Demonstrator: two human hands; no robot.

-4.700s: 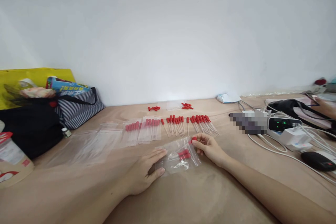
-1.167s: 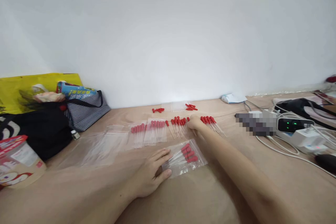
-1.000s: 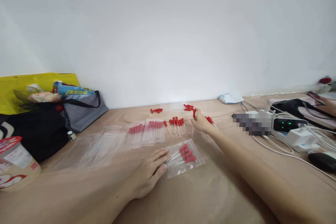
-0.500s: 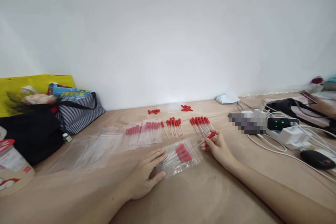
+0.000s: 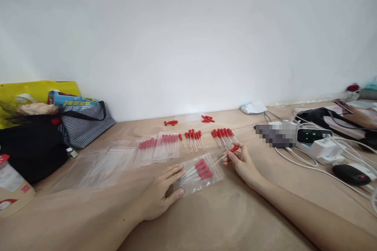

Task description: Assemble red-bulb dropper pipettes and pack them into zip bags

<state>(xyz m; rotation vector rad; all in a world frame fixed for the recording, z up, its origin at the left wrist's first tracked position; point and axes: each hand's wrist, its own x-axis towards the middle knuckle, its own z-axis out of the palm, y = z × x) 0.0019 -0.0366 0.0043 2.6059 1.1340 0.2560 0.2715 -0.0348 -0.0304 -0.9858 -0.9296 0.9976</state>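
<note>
A clear zip bag (image 5: 192,187) lies in front of me with several red-bulbed glass droppers (image 5: 203,167) inside, their bulbs toward its right end. My left hand (image 5: 163,192) rests at the bag's left end, thumb and fingers apart and touching the plastic. Between the fingertips of my right hand (image 5: 240,162) is one more dropper (image 5: 234,149), pinched near its red bulb. Its thin tube slants down to the left, its tip by the bag's right end. Whether the tip is inside the bag I cannot tell.
Behind the bag lie loose droppers (image 5: 193,135), another row of droppers (image 5: 224,137) and filled bags (image 5: 167,147). Loose red bulbs (image 5: 171,122) sit near the wall. Flat clear bags (image 5: 103,168) lie left. Chargers and cables (image 5: 325,151) crowd the right; a striped bag (image 5: 85,127) stands left.
The whole scene sits slightly further left and higher in the picture. Both hands, the bag and the held dropper keep nearly the same places relative to each other.
</note>
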